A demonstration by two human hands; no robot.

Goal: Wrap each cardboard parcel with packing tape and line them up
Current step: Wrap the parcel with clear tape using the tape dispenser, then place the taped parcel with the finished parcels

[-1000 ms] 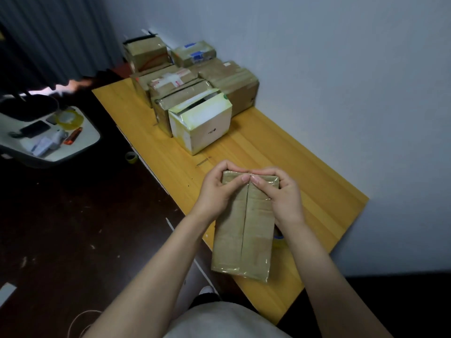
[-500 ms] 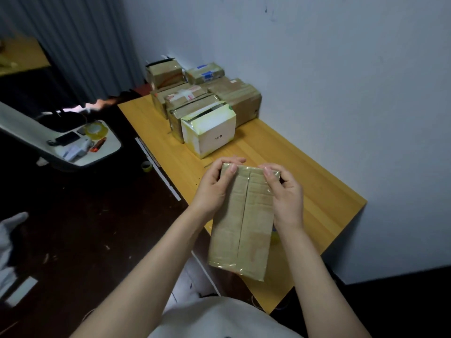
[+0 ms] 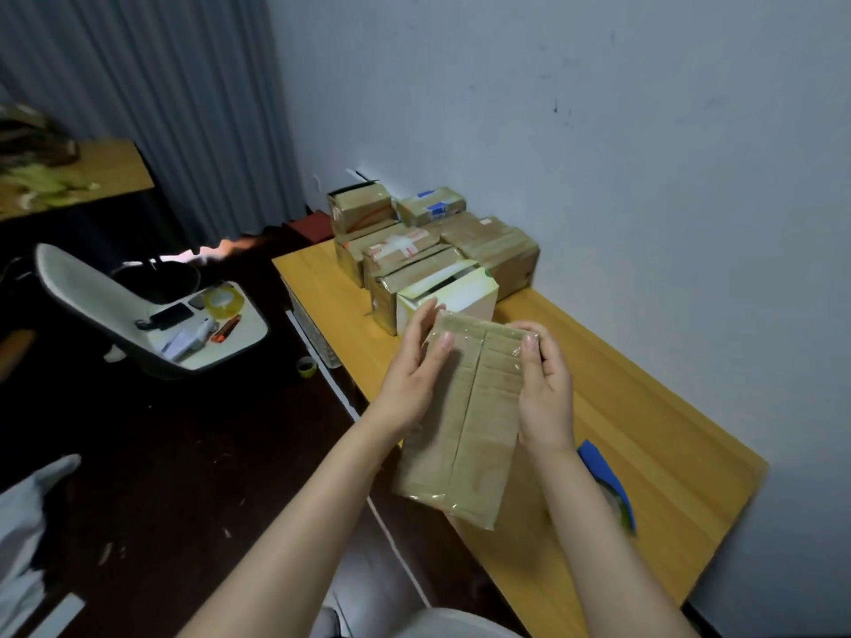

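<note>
Slid thumbs apart since 1 s ago: off mid-seam, out to far corners of parcel (image 3: 465, 421). Clamped on it now: left hand (image 3: 412, 384) at left edge, right hand (image 3: 545, 393) at right edge, thumbs on top face. Held over near edge of surface (image 3: 654, 435), long axis pointing away toward row of wrapped boxes (image 3: 442, 260) just ahead. Prob. next: push fwd along that axis; both hands equally near.

that blue plastic thing (image 3: 598, 467) on the tabletop (image 3: 667, 430) is mostly hidden behind the right arm (image 3: 594, 536), can't tell what it is. fingers of the right hand (image 3: 545, 393) vanish behind the tape-wrapped brown cardboard parcel (image 3: 474, 407).
</note>
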